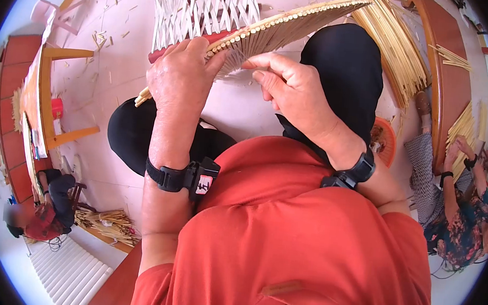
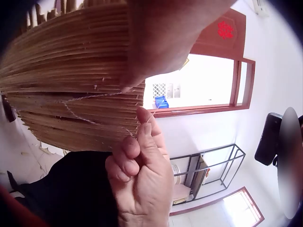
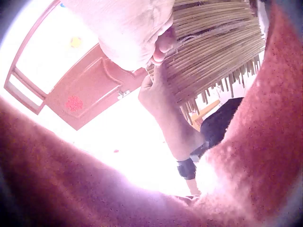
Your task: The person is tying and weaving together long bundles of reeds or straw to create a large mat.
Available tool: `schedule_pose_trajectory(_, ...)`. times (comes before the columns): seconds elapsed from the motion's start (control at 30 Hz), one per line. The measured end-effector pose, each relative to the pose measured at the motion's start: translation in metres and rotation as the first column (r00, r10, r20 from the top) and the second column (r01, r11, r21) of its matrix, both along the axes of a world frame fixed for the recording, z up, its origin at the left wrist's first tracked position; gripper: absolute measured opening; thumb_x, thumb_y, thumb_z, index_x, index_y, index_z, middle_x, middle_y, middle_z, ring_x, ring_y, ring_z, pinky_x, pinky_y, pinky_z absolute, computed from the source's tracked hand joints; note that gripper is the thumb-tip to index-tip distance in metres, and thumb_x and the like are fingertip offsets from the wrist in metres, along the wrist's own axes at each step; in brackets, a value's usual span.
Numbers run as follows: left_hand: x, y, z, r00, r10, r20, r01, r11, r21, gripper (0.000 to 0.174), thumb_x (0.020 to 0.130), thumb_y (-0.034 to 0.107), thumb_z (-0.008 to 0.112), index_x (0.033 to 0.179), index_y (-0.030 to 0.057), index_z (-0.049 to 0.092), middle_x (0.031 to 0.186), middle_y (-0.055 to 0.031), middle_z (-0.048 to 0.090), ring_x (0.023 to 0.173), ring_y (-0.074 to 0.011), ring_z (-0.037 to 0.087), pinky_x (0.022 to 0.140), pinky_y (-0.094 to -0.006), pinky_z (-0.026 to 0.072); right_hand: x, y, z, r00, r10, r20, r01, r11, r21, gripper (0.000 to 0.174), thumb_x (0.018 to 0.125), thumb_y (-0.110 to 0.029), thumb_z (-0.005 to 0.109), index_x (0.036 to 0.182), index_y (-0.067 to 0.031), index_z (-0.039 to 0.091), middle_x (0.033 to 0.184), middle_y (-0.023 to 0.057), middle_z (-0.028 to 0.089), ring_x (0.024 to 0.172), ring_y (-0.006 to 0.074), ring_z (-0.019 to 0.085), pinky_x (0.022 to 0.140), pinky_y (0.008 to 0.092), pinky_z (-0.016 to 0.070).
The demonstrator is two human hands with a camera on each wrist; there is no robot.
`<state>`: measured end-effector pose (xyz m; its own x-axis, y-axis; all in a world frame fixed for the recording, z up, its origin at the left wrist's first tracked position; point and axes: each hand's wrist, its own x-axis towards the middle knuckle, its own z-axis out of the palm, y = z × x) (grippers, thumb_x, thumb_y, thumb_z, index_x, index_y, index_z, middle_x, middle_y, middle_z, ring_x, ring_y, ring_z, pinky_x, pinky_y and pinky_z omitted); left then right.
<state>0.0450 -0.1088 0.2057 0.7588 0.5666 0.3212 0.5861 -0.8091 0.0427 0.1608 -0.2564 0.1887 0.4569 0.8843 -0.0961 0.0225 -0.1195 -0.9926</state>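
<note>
A curved mat of pale stalks [image 1: 294,30], bound side by side with string, rises over the lap. My left hand [image 1: 180,76] grips its near end, with stalk tips poking out below the palm. Just to the right, my right hand [image 1: 294,93] pinches a thin string close to the mat's underside. The left wrist view shows this string [image 2: 80,98] running loosely across the stalks toward the right hand's thumb and forefinger [image 2: 146,127]. In the right wrist view both hands meet at the mat's edge, the left hand [image 3: 163,104] under the right one.
Beyond the mat stands a red-framed rack [image 1: 203,11] laced with white strips. Long loose stalks [image 1: 392,49] lie at the right, beside a brown wooden table [image 1: 439,70]. An orange basket [image 1: 383,140] is by the right knee. Other people sit at both sides.
</note>
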Motion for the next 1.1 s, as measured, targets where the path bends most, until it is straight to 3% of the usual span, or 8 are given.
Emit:
schedule_pose_trajectory(0.03, 0.0, 0.0, 0.002, 1.0, 0.012, -0.025, -0.013, 1.0, -0.01, 0.032, 0.076, 0.04, 0.072, 0.078, 0.0096, 0.063, 0.074, -0.0039, 0.065, 0.074, -0.024, 0.065, 0.064, -0.0378, 0.0507, 0.001, 0.003, -0.002, 0.999, 0.015, 0.048, -0.017, 0.999, 0.032, 0.023, 0.092, -0.011, 0.059, 0.114, -0.0079, 0.066, 0.059, -0.0012, 0.051, 0.052, 0.0029, 0.045, 0.048, 0.0201, 0.0389)
schedule_pose_trajectory(0.17, -0.001, 0.0, 0.01, 1.0, 0.015, -0.016, -0.015, 1.0, -0.01, 0.031, 0.077, 0.041, 0.071, 0.079, 0.0108, 0.064, 0.075, -0.0048, 0.066, 0.075, -0.0239, 0.065, 0.063, -0.0385, 0.0508, -0.001, 0.013, -0.008, 0.977, -0.032, 0.21, 0.01, 0.995, 0.102, 0.028, 0.09, -0.007, 0.061, 0.117, -0.0077, 0.064, 0.057, 0.0006, 0.049, 0.051, 0.0034, 0.044, 0.049, 0.0213, 0.0391)
schedule_pose_trajectory(0.27, -0.003, -0.004, 0.03, 0.996, 0.09, -0.012, -0.09, 0.996, -0.025, 0.032, 0.076, 0.043, 0.071, 0.081, 0.0121, 0.067, 0.074, -0.0062, 0.067, 0.072, -0.0253, 0.066, 0.062, -0.0386, 0.0508, 0.002, 0.008, 0.006, 0.963, -0.008, 0.27, -0.028, 0.991, 0.127, 0.029, 0.086, -0.004, 0.06, 0.115, -0.0061, 0.064, 0.06, 0.0073, 0.052, 0.049, 0.0095, 0.045, 0.049, 0.0264, 0.0413)
schedule_pose_trajectory(0.33, -0.008, 0.002, 0.035, 0.984, 0.176, 0.033, -0.165, 0.963, -0.214, 0.034, 0.075, 0.046, 0.072, 0.084, 0.0133, 0.069, 0.072, -0.008, 0.067, 0.068, -0.0279, 0.066, 0.06, -0.0391, 0.0509, 0.003, 0.007, 0.006, 0.949, -0.024, 0.315, -0.061, 0.965, 0.257, 0.032, 0.084, -0.003, 0.061, 0.116, -0.0071, 0.063, 0.058, 0.0079, 0.05, 0.048, 0.0126, 0.044, 0.048, 0.027, 0.0414)
schedule_pose_trajectory(0.47, -0.006, 0.008, 0.008, 0.98, 0.199, -0.02, -0.197, 0.948, -0.25, 0.04, 0.075, 0.05, 0.071, 0.085, 0.012, 0.07, 0.068, -0.0119, 0.066, 0.066, -0.0313, 0.065, 0.06, -0.0407, 0.0507, 0.004, 0.018, 0.004, 0.95, 0.035, 0.31, -0.084, 0.986, 0.146, 0.036, 0.083, -0.002, 0.06, 0.119, -0.0069, 0.061, 0.058, 0.0116, 0.05, 0.047, 0.0198, 0.047, 0.049, 0.0302, 0.043)
schedule_pose_trajectory(0.6, -0.001, 0.006, -0.007, 0.97, 0.185, -0.157, -0.218, 0.949, -0.227, 0.042, 0.077, 0.051, 0.069, 0.08, 0.0096, 0.066, 0.064, -0.0136, 0.064, 0.064, -0.0337, 0.064, 0.06, -0.0429, 0.0501, 0.003, 0.022, -0.006, 0.919, 0.027, 0.394, -0.083, 0.989, 0.126, 0.036, 0.082, -0.004, 0.059, 0.118, -0.0062, 0.06, 0.064, 0.0176, 0.057, 0.053, 0.0288, 0.058, 0.051, 0.036, 0.046)
schedule_pose_trajectory(0.63, 0.002, 0.005, -0.006, 0.966, 0.189, -0.177, -0.23, 0.94, -0.254, 0.041, 0.079, 0.05, 0.068, 0.079, 0.0087, 0.064, 0.066, -0.0138, 0.064, 0.065, -0.034, 0.064, 0.061, -0.0438, 0.05, 0.004, 0.022, -0.007, 0.919, 0.071, 0.388, -0.087, 0.996, 0.024, 0.036, 0.081, -0.004, 0.058, 0.117, -0.0062, 0.06, 0.065, 0.0197, 0.058, 0.055, 0.0331, 0.059, 0.052, 0.0382, 0.048)
schedule_pose_trajectory(1.1, 0.0, 0.008, -0.012, 0.979, 0.168, -0.119, -0.192, 0.955, -0.226, 0.038, 0.08, 0.048, 0.067, 0.08, 0.0095, 0.065, 0.068, -0.014, 0.065, 0.067, -0.0348, 0.066, 0.062, -0.0441, 0.051, 0.004, 0.027, -0.026, 0.902, 0.084, 0.423, -0.103, 0.994, 0.022, 0.035, 0.084, -0.005, 0.056, 0.118, -0.0072, 0.062, 0.067, 0.0217, 0.059, 0.056, 0.0332, 0.06, 0.053, 0.0377, 0.0499)
